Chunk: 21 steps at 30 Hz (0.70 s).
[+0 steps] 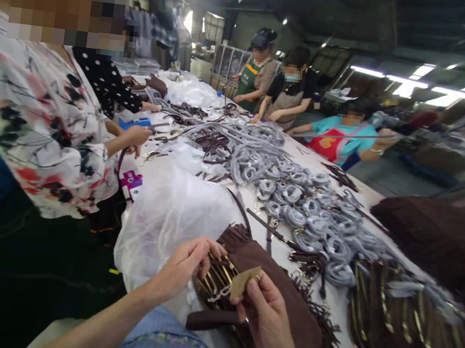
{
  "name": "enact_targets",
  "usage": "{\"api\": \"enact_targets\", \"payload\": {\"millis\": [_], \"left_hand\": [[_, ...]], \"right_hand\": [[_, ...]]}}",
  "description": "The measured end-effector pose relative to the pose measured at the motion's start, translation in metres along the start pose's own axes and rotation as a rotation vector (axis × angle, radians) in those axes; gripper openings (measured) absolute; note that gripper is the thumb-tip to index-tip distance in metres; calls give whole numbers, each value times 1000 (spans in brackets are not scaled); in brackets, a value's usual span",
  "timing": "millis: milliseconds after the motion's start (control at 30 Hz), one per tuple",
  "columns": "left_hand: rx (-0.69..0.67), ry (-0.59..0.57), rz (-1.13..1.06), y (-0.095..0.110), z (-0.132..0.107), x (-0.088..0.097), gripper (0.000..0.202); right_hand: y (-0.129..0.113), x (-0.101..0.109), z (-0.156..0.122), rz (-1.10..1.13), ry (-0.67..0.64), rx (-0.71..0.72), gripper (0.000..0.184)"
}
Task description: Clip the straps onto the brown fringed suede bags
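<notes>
My right hand (269,311) pinches a small tan card (244,283) between thumb and fingers. Close to it, my left hand (187,264) has its fingertips drawn together over gold-coloured metal strips (217,276); whatever they hold is too small to make out. Under both hands lies a dark brown fringed suede-like piece (285,299), with fringe along its edges. A pale chain (220,294) shows between the hands. A brown strap (212,321) sticks out below them, toward my blue clothing.
Several coiled straps in grey wrapping (293,193) are heaped along the white table (348,335). White plastic sheeting (170,200) hangs over the left edge. More brown fringed pieces (409,325) lie at right. A person in a floral shirt (52,123) works at left; others stand across.
</notes>
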<state>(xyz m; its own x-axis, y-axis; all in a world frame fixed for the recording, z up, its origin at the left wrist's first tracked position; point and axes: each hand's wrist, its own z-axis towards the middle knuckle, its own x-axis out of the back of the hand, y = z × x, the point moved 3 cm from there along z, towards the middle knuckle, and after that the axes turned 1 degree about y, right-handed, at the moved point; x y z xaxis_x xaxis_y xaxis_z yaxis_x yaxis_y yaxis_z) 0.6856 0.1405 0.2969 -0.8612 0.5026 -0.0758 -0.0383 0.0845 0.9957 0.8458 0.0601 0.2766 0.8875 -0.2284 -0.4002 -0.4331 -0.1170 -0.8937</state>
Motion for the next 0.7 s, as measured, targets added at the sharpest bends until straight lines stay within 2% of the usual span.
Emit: {"api": "enact_targets", "payload": {"millis": [100, 167, 233, 300, 367, 467, 567, 700], "left_hand": [[161, -278, -71, -12, 1, -31, 60], [285, -457, -138, -19, -2, -54, 53], [388, -599, -189, -22, -7, -77, 42], [438, -701, -211, -23, -13, -98, 44], [433, -712, -209, -25, -16, -113, 42], [429, -651, -124, -34, -18, -119, 21], [419, -657, 82, -46, -15, -110, 24], [249, -648, 407, -44, -9, -96, 20]], "right_hand": [[-5, 26, -27, 150, 116, 61, 27], [-5, 38, -40, 210, 178, 99, 26], [-4, 46, -49, 253, 221, 131, 28], [-2, 52, -56, 280, 241, 151, 28], [1, 58, -62, 290, 263, 168, 27], [9, 70, -73, 285, 292, 185, 28], [24, 87, -94, 249, 293, 167, 28], [49, 120, -135, 88, 294, 62, 36]]}}
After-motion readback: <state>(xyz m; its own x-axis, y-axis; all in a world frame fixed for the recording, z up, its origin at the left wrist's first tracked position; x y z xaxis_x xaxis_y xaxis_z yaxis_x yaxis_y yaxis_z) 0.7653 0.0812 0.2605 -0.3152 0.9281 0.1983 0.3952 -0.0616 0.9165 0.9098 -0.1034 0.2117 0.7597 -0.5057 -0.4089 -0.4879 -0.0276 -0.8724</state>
